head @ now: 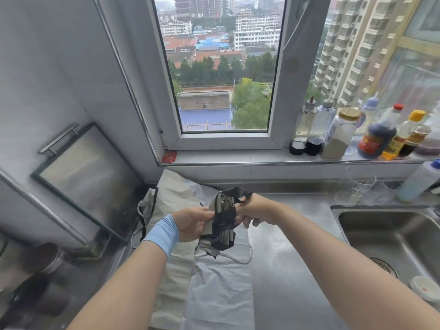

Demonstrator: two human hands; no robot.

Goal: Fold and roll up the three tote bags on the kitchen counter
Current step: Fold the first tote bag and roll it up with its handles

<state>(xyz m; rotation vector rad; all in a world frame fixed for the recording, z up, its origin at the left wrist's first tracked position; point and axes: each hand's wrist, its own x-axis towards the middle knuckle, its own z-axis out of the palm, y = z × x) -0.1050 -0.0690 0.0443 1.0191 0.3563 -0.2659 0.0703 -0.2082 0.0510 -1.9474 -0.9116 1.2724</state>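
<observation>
A beige tote bag with black straps (223, 222), bunched into a roll, hangs above the counter between both hands. My left hand (194, 226) grips its left side with the thumb on top. From the right, my right hand (250, 211) grips the roll, and a black strap loops over that hand. Under them a pale grey tote bag (221, 289) lies flat on the steel counter (290, 270). A cream tote bag (173, 194) with dark trim lies flat beneath it, reaching to the back wall.
A steel sink (390, 236) opens at the right, with a small white dish (426, 288) at its front edge. Clear glasses (359, 189) stand behind the sink. Several bottles and jars (357, 134) line the windowsill. A range hood (78, 184) juts out at left above dark pots (35, 277).
</observation>
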